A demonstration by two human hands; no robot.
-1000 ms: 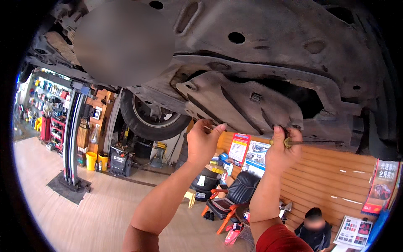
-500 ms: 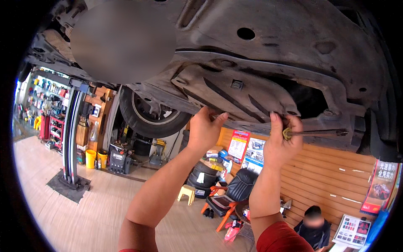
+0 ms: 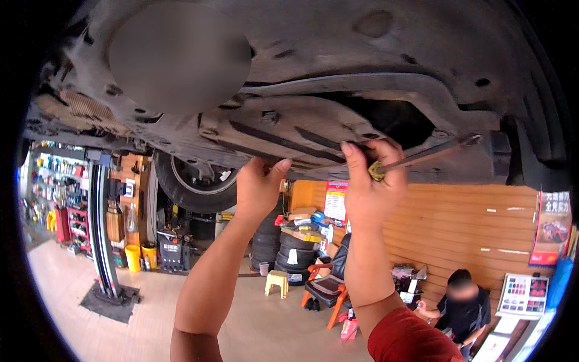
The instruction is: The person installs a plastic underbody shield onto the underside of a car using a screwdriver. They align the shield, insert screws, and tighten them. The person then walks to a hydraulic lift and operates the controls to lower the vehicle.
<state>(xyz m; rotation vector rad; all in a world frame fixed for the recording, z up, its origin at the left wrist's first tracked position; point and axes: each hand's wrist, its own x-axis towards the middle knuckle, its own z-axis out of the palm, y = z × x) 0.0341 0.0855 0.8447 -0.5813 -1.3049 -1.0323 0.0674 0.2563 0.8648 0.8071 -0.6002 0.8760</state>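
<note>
Overhead, a grey-brown ribbed cover panel [image 3: 283, 134] hangs by the underside of a raised car, next to a dark opening [image 3: 395, 117]. My left hand [image 3: 258, 188] is closed on the panel's near edge, thumb outside and fingertips hidden behind it. At the panel's right end, my right hand [image 3: 379, 187] has its thumb and fingers closed at the edge. That same hand also holds a screwdriver with a yellowish handle; its long shaft [image 3: 431, 155] points to the right, below the opening. Whether the panel is still attached anywhere, I cannot tell.
The car's underbody [image 3: 338, 54] spreads above both arms. A wheel [image 3: 196, 181] hangs behind my left hand, and a lift post [image 3: 104, 223] stands at left. Below are stacked tyres [image 3: 292, 259], a yellow stool [image 3: 277, 282], a black chair [image 3: 325, 289] and a seated person [image 3: 464, 314].
The view has shifted, and both hands and the panel appear further left. The panel has slid left relative to the opening, which shows wider. Both hands keep their hold.
</note>
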